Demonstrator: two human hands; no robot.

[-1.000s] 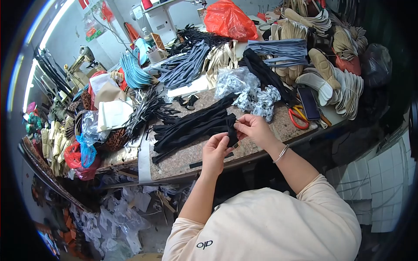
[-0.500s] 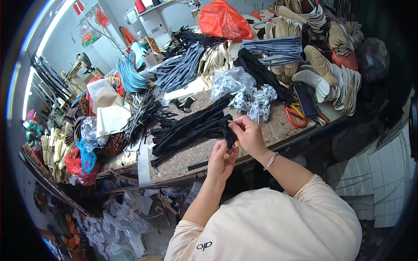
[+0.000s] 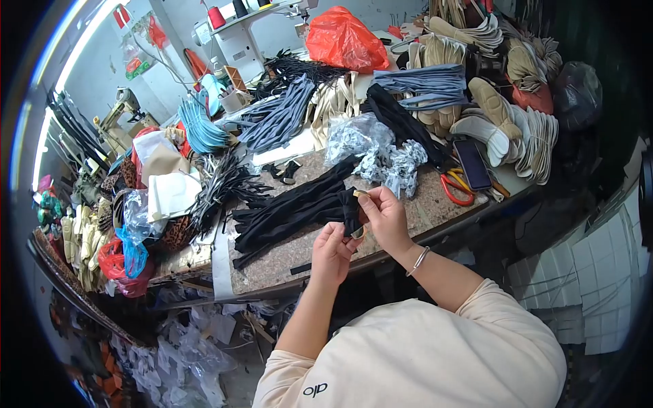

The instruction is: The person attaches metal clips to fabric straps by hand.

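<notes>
My left hand point(image 3: 332, 253) is closed, pinching the lower end of a black fabric piece point(image 3: 351, 209) between thumb and fingers. On the piece's upper end, my right hand point(image 3: 386, 219) has a thumb-and-finger pinch, beside a small tan or gold-coloured edge. A similar pale edge shows near the left fingertips; its exact kind is too small to tell. Just beyond the hands, a pile of long black fabric strips point(image 3: 289, 214) lies on the speckled tabletop point(image 3: 262, 275), and the held piece overlaps its near end. One short black strip point(image 3: 300, 268) lies near the table's front edge.
Crumpled clear plastic and silvery pieces point(image 3: 398, 166) lie beyond my hands. Red-handled pliers point(image 3: 457, 190) and a phone point(image 3: 473, 164) are to the right. Stacked beige insoles point(image 3: 537, 146), grey-blue strips point(image 3: 279, 119) and a red plastic bag point(image 3: 347, 41) stand farther back.
My left hand has shifted slightly left and the right hand slightly down. The black piece has turned a little between them, staying in both hands. The whole view has shifted slightly.
</notes>
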